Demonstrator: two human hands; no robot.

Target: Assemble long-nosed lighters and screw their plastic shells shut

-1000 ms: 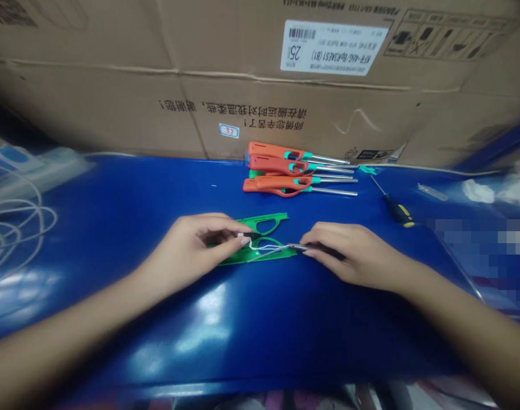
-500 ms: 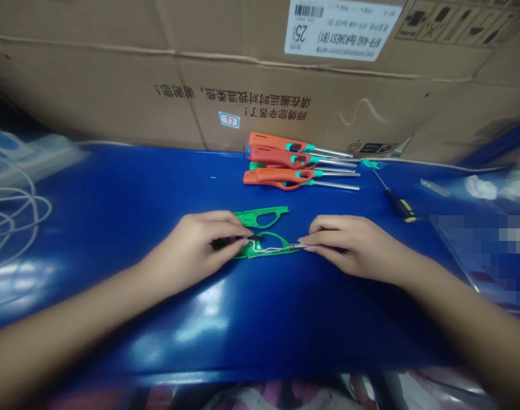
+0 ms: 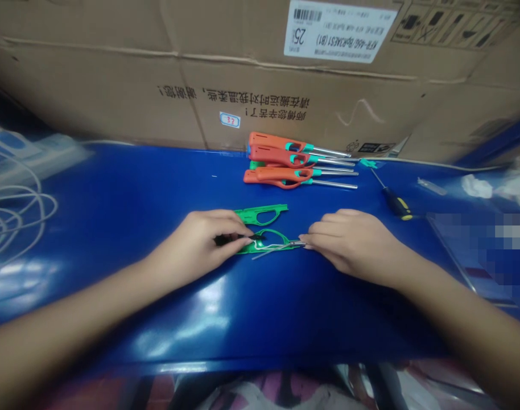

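Between my hands lies an opened green lighter casing; its nearer half (image 3: 281, 234) is under my left fingertips, and the other half (image 3: 264, 215) lies just beyond. My left hand (image 3: 213, 236) pinches a small black part (image 3: 255, 237), with a thin white wire (image 3: 268, 247) running from it toward the right. My right hand (image 3: 349, 242) is closed on the end of a slim metal piece (image 3: 297, 243) at the casing's right tip. A thin rod (image 3: 264, 254) sticks out leftward from there, slanting below the casing. Whatever my right fingertips cover is hidden.
Several orange lighters (image 3: 281, 177) with metal tubes are stacked at the back against a large cardboard box (image 3: 115, 102). A black and yellow screwdriver (image 3: 399, 205) lies back right, near crumpled white tissue (image 3: 477, 185). Coiled white cable (image 3: 42, 213) sits left on the blue table (image 3: 251, 324).
The thin rod at my right fingertips has swung away from the casing, its free end now lower and to the left. My left hand stays pinched on the black part.
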